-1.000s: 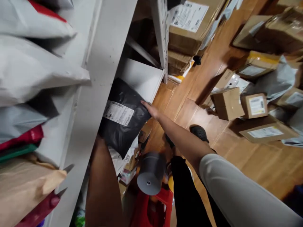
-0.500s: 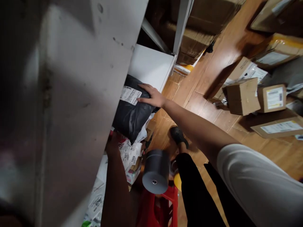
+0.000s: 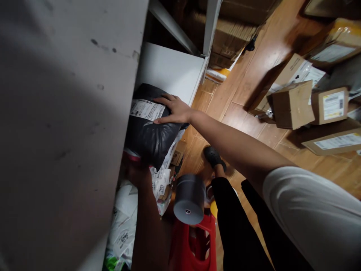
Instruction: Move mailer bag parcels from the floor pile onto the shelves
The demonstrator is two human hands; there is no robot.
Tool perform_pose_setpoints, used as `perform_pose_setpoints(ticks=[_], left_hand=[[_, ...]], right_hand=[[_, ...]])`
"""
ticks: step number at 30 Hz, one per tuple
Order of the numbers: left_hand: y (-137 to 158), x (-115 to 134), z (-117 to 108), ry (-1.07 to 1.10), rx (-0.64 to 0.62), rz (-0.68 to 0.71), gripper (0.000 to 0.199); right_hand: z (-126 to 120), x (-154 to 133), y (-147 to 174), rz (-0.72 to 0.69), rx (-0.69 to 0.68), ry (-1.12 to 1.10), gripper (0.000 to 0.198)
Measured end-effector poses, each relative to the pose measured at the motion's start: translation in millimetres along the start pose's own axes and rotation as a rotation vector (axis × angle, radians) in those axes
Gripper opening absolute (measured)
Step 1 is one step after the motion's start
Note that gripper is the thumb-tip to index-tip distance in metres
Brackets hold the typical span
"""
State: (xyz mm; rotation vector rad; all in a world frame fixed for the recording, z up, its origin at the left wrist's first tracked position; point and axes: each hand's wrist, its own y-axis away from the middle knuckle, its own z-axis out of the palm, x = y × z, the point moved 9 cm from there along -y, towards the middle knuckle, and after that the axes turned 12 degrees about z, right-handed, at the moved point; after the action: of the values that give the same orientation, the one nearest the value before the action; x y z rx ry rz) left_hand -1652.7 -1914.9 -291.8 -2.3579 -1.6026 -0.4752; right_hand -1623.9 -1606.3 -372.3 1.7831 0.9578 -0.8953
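My right hand [image 3: 174, 110] lies with fingers spread on a black plastic mailing bag [image 3: 153, 135], its thumb and fingertips touching the white printed label [image 3: 148, 110]. The bag rests on a white shelf [image 3: 169, 67], over a pile of white packets. In deep shadow at the bag's lower edge is my left hand [image 3: 138, 174]; its fingers are hidden. A red thing [image 3: 132, 156] shows beside that hand, and I cannot make out what it is or whether the hand grips it. Just below are white plastic packets [image 3: 161, 184] with printed numbers.
A large pale panel [image 3: 64, 131] fills the left side. Below the shelf stand a dark grey cylinder [image 3: 189, 199] and a red plastic stool [image 3: 194, 244]. Cardboard boxes [image 3: 293, 105] lie on the wooden floor at right; more cartons [image 3: 234, 34] are stacked at the back.
The view has shifted, so the bag and panel edge appear further left. My right hand stays on the bag, its fingers slightly more spread. My left hand remains by the bag's lower edge.
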Motion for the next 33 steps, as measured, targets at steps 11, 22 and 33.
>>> perform_pose_setpoints(ticks=[11, 22, 33], left_hand=[[47, -4, -21, -0.130, 0.161, 0.098, 0.057], [87, 10, -35, -0.204, 0.116, 0.086, 0.073], [158, 72, -12, -0.047, -0.028, 0.112, 0.057]], right_hand=[[39, -2, -4, -0.038, -0.130, 0.013, 0.089], [37, 0, 23, 0.032, -0.069, 0.089, 0.099], [45, -2, 54, -0.190, -0.062, 0.273, 0.123]])
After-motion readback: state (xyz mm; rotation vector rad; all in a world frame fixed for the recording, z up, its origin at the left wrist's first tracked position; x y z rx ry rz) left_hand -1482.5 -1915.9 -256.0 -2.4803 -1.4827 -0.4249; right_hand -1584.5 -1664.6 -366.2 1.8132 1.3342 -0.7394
